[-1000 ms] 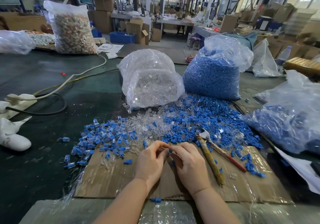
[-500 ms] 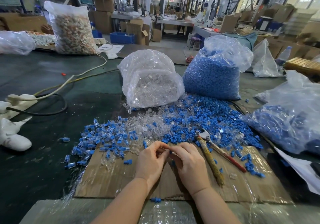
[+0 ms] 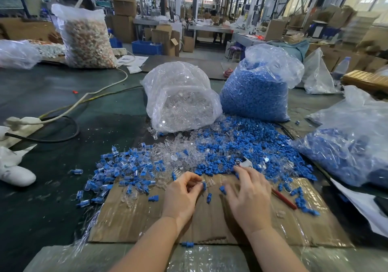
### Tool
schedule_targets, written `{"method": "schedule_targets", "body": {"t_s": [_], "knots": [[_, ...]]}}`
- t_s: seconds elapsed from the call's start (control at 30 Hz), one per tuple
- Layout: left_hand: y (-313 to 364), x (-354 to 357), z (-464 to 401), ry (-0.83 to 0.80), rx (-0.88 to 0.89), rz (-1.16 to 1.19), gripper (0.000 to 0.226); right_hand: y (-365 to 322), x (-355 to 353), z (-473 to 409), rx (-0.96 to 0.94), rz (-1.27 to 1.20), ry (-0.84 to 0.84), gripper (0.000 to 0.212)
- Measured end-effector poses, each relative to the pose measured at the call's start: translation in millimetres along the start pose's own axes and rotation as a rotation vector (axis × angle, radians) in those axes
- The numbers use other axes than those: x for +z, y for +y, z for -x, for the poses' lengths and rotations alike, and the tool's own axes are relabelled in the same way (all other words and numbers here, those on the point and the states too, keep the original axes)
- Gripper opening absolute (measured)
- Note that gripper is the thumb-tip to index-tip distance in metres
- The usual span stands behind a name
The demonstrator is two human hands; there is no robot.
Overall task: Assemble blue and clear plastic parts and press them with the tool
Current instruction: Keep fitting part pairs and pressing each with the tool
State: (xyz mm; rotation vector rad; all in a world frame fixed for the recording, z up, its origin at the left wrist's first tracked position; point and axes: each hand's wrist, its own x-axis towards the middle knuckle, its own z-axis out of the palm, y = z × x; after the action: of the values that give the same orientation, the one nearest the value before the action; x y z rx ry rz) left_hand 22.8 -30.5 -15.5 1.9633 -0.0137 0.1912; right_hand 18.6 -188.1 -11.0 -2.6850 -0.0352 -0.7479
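Hands: a joined blue-and-clear part (image 3: 206, 184) is pinched by the left hand (image 3: 182, 196); the right hand (image 3: 248, 198) lies open, nearer the tool (image 3: 282, 199), whose handle runs rightward.

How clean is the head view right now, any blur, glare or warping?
Head view: hands and pliers sharp; glare on the clear bag and the cardboard's film; background right soft; wide-angle bends the edges.
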Motion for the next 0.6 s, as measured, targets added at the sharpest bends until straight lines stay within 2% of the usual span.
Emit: {"method": "schedule_targets", "body": {"t_s": [0.07,0.17,0.27,0.47,0.6], "knots": [[1,-1,0,-0.004,-0.013,0.004,0.019,6,-8,-5,0.166,0.162,-0.081,0.046],[3,-1,-2,0.001,-0.032,0.019,0.02,18,-15,-13,0.396,0.379,-0.333,0.063],[5,-2,-4,0.012,-0.063,0.036,0.021,24,-16,-14,0.448,0.412,-0.475,0.071],[12,-6,-10,0.008,-0.16,0.138,0.014,19,-18,-16,0.372,0.492,-0.466,0.063],[16,-10,-11,-0.001,-0.181,0.172,0.012,19,-18,-17,0.39,0.478,-0.449,0.06]]}}
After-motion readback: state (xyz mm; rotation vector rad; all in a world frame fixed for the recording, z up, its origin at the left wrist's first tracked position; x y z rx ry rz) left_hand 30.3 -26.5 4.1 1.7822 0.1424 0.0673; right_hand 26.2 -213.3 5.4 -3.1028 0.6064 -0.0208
